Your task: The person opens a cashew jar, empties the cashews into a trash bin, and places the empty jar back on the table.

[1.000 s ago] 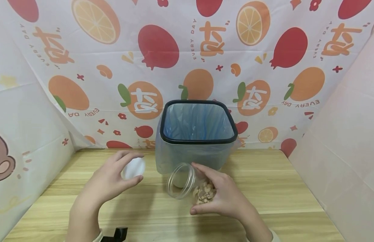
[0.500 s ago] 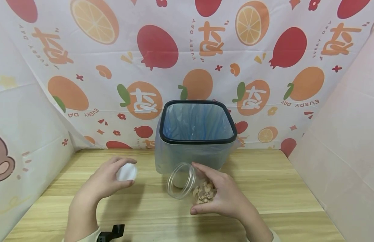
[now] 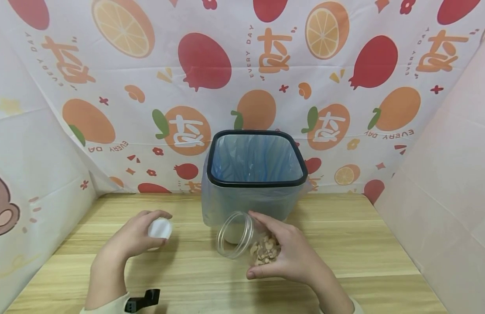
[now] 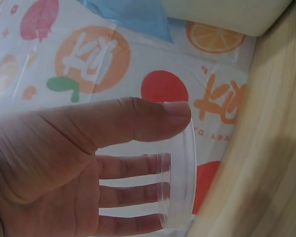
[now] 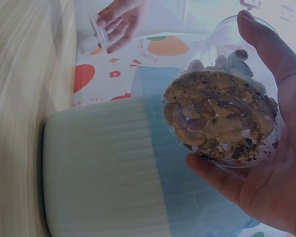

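My left hand [image 3: 128, 240] pinches a round, translucent white lid [image 3: 161, 228] by its edge, low over the left part of the table. In the left wrist view the lid [image 4: 183, 168] stands on edge between the thumb and the other fingers. Right of centre, my right hand [image 3: 291, 250] grips a clear jar [image 3: 249, 235] tilted on its side, its uncovered mouth pointing left. Cashews [image 3: 265, 249] lie in the jar, near the palm. The right wrist view shows the jar's bottom [image 5: 219, 118], with nuts and dark crumbs against it.
Behind the jar stands a pale trash bin [image 3: 258, 203] with a black rim [image 3: 258, 184] and a bluish liner bag [image 3: 252, 157]. The wood-grain table [image 3: 344, 244] is bounded by a fruit-printed cloth [image 3: 242, 65] at the back and pale cloth at both sides.
My left hand has carried the lid leftward and down, closer to the tabletop. The right hand and the jar of cashews hold their place.
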`<state>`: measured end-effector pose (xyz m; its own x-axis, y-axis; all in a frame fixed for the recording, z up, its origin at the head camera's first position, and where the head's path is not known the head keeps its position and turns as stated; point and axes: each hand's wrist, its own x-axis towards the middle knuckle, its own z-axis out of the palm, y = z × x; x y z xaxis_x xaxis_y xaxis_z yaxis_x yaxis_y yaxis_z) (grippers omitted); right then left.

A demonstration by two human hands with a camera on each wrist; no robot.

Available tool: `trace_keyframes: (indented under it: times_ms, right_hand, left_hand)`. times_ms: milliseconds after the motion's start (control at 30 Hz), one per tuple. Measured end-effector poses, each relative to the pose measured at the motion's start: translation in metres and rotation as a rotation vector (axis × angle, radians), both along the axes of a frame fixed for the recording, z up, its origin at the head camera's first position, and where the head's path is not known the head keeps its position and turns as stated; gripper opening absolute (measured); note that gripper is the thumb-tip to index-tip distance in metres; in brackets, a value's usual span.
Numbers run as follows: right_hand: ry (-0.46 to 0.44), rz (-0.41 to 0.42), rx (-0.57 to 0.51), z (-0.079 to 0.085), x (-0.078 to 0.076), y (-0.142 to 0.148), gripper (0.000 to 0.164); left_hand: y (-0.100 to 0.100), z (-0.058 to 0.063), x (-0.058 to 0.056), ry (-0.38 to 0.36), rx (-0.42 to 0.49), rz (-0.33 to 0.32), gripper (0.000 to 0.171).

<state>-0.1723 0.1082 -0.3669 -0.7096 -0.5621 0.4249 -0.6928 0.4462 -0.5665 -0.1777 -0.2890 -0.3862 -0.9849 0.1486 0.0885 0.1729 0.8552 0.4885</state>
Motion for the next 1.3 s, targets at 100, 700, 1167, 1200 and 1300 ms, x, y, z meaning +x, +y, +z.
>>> trace_keyframes:
  times_ms: [100, 700, 1167, 1200, 1300]
  right_hand:
    - [-0.01, -0.003, 0.001, 0.0, 0.0, 0.0, 0.106]
    - [0.033, 0.021, 0.005, 0.0, -0.001, 0.0, 0.107]
    - [0.03, 0.026, -0.001, 0.0, -0.001, 0.0, 0.107]
    - [0.03, 0.027, -0.001, 0.0, 0.0, 0.0, 0.107]
    - [0.032, 0.026, -0.001, 0.001, 0.0, 0.0, 0.107]
  left_hand:
    - [-0.003, -0.003, -0.001, -0.032, 0.01, 0.005, 0.059]
    - [-0.013, -0.018, -0.007, -0.223, 0.043, 0.022, 0.065]
    - [-0.015, -0.028, -0.011, -0.338, 0.05, 0.039, 0.064]
    - [-0.015, -0.029, -0.012, -0.341, 0.046, 0.031, 0.063]
    - [-0.015, -0.032, -0.013, -0.353, 0.043, 0.042, 0.063]
